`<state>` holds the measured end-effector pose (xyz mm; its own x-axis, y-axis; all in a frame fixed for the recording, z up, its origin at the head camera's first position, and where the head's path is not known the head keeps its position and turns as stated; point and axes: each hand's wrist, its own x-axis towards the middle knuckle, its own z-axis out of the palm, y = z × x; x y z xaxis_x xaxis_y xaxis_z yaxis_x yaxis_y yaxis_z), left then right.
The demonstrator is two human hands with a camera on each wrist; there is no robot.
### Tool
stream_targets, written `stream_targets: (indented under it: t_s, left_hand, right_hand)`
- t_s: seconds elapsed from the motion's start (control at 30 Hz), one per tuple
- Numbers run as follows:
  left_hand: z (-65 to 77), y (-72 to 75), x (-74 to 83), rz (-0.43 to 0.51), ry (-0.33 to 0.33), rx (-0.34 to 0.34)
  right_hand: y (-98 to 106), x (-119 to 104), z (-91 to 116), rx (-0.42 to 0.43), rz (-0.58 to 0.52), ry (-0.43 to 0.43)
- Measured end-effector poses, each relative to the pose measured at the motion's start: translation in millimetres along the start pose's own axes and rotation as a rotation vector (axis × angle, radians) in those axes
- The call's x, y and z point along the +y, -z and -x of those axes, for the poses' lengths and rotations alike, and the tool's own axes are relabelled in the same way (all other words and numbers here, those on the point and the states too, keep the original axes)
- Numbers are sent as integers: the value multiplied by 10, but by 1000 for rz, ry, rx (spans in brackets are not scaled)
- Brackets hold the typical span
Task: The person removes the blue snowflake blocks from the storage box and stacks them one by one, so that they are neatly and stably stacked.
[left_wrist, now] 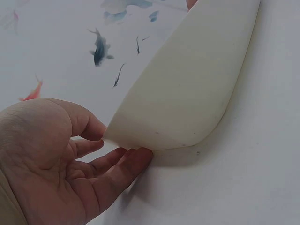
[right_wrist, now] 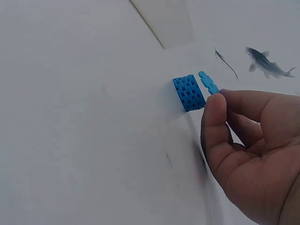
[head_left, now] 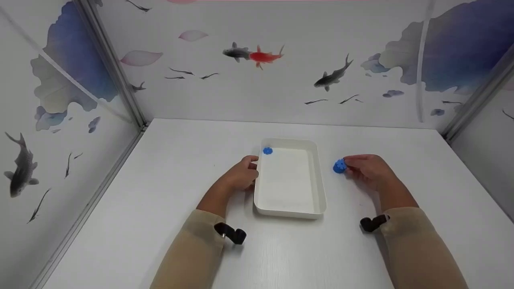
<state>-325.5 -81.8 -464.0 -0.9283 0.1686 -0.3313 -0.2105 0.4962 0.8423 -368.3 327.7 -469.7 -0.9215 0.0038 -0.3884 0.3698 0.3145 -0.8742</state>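
Note:
My right hand [head_left: 369,170] pinches a blue notched disc [right_wrist: 208,82] between thumb and fingertips. Right beside that disc, a stack of matching blue discs [right_wrist: 189,93] stands on the table; from the head view the held disc overlaps it. To the left, a shallow white rectangular tray [head_left: 321,192] lies with another blue disc [head_left: 268,150] flat in its far left corner. My left hand [head_left: 243,173] holds the tray's left wall, its fingers [left_wrist: 138,159] curled against the lower edge in the left wrist view.
The white table [head_left: 289,257] is bounded by a back wall [head_left: 257,100] and side walls printed with fish and leaves. Metal posts [head_left: 116,64] frame the corners. A black wrist camera [head_left: 231,233] sticks out from the left sleeve, and another from the right.

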Motion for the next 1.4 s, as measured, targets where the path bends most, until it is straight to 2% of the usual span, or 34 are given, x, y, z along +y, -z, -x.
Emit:
stream_targets:
  t_s: [0.47, 0.83, 1.2, 1.4]
  left_hand:
    - [-19, -4, -7, 6, 21, 6]
    - [12, 8, -15, 70, -13, -22]
    - [-16, -7, -7, 43, 4, -4]
    - [0, -10, -5, 51, -2, -5]
  right_hand:
    - [-7, 24, -6, 43, 12, -9]
    - [-12, 32, -26, 50, -18, -33]
    - [7, 15, -22, 49, -62, -20]
    - [-47, -87, 28, 30, -67, 20]
